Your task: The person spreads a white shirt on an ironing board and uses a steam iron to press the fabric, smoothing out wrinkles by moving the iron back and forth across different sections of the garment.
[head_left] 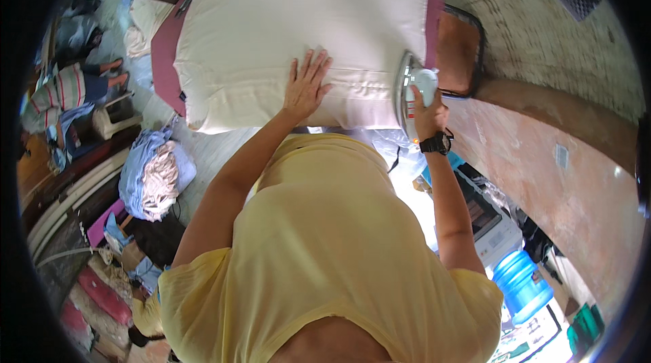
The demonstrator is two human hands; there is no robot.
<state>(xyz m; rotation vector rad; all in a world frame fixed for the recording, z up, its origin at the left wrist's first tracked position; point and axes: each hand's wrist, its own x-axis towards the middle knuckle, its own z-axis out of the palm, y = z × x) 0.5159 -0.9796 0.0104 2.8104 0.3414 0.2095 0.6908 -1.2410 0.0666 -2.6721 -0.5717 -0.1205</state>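
Observation:
Cream fabric (298, 17) lies spread over an ironing board with a maroon cover (166, 58). Small wrinkles run across the fabric near its front edge. My left hand (308, 85) rests flat on the cloth, fingers stretched out, at the middle of its near part. At the board's right end my right hand (428, 112), with a dark watch on the wrist, grips the handle of a clothes iron (410, 88). The iron stands at the right edge of the fabric, its shiny soleplate side toward the cloth; whether it touches the fabric I cannot tell.
A brown padded seat or panel (458, 51) adjoins the board's right end. Left on the floor sits a blue bag of crumpled cloth (159, 173), near a small stool (116, 119) and a person in a striped shirt (64, 92). A blue water jug (522, 285) stands at lower right.

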